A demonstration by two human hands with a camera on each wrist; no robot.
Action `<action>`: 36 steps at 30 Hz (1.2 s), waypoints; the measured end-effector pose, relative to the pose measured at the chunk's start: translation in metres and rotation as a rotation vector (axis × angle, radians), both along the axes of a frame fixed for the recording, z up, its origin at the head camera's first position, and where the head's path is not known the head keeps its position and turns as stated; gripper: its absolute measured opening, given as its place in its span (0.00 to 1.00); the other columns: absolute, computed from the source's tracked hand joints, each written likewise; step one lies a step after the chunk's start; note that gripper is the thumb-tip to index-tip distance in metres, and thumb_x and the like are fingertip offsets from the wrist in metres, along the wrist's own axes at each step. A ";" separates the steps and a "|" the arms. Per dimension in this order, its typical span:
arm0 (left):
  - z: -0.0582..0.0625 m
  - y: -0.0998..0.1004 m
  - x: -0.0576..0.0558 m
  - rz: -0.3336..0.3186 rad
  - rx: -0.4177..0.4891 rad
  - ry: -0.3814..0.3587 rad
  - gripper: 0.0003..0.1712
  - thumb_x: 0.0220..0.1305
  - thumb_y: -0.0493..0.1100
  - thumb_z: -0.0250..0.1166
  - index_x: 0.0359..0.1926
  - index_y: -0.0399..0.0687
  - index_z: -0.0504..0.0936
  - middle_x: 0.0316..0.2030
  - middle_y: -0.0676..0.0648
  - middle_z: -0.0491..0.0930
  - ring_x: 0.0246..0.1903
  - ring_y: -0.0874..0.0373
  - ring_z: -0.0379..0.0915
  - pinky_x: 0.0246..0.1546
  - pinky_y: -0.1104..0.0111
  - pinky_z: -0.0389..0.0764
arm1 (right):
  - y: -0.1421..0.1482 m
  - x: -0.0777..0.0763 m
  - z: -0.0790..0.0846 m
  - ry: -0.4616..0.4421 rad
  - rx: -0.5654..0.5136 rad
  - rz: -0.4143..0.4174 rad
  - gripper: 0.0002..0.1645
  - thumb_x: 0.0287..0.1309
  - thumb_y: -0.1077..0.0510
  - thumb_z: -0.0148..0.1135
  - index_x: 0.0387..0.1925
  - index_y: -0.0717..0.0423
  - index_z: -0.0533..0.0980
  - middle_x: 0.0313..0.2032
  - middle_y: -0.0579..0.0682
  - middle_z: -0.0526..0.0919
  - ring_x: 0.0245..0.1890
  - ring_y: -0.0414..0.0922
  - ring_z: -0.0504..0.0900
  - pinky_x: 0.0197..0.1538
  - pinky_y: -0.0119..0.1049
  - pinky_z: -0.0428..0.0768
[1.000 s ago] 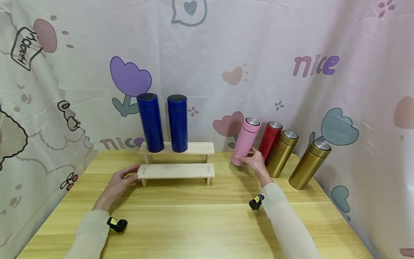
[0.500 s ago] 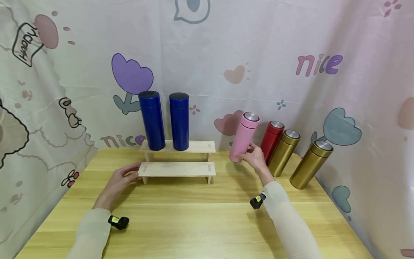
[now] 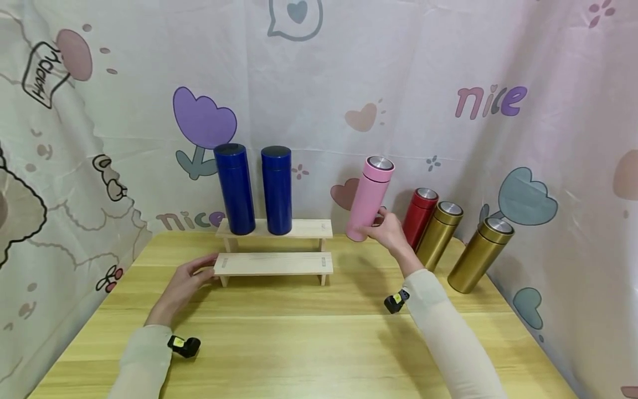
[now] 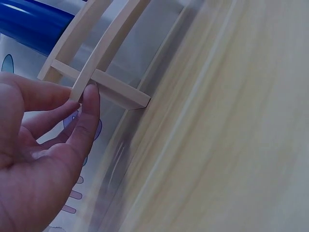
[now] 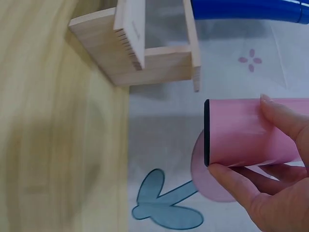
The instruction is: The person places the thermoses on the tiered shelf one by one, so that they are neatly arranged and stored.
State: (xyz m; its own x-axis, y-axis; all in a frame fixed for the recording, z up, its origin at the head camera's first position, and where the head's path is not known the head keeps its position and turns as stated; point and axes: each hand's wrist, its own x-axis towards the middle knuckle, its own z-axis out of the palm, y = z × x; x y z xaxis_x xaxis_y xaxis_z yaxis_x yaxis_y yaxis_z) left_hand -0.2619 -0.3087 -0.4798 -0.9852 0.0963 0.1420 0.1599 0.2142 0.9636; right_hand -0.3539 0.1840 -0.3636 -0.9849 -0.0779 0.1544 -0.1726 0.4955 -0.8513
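A pink thermos bottle point(image 3: 370, 197) with a steel-topped lid is held in the air by my right hand point(image 3: 389, 231), slightly tilted. Its dark base point(image 5: 207, 133) shows in the right wrist view, with thumb and fingers around the lower body. My left hand point(image 3: 185, 282) pinches the left end of the lower step of a two-tier wooden rack point(image 3: 273, 264). In the left wrist view the thumb and fingers point(image 4: 90, 108) grip that board's end. Two blue thermos bottles point(image 3: 234, 191) stand on the upper step, left and middle.
To the right, a red thermos bottle point(image 3: 418, 216) and two gold thermos bottles point(image 3: 480, 255) stand on the wooden table point(image 3: 299, 343). A printed curtain point(image 3: 319, 88) hangs behind and along both sides.
My right hand has lifted the pink thermos bottle off the table and moved it slightly left. The left hand keeps its hold on the rack.
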 end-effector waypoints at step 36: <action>-0.001 -0.003 0.002 -0.016 0.071 -0.009 0.34 0.78 0.37 0.56 0.75 0.22 0.57 0.55 0.62 0.75 0.47 0.75 0.80 0.49 0.79 0.85 | -0.083 -0.020 0.032 -0.095 0.017 0.121 0.39 0.54 0.55 0.79 0.64 0.61 0.73 0.54 0.64 0.83 0.52 0.53 0.83 0.53 0.43 0.89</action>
